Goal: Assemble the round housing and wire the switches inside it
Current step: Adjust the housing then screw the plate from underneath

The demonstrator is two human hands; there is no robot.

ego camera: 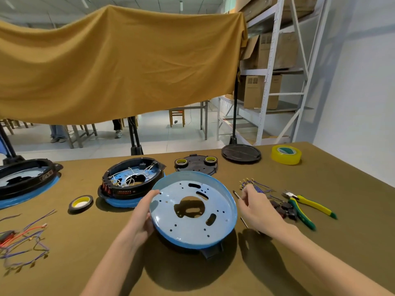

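At table centre, the left hand (143,212) grips the tilted blue pan (193,208) at its 9 o'clock rim. Right hand (257,207) pinches a thin tool (236,194). Pan looks stiff, light; rim holds best.

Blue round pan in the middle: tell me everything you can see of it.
The blue pan is a shallow round dish, seemingly painted metal, paler inside than on its rim. Its floor has a large irregular centre cutout, several oblong slots and many small holes. It is tilted, far edge raised, near edge low over a black part beneath with a tab poking out. The left hand grips its left rim; the right hand, holding a thin tool, is beside it, apart.
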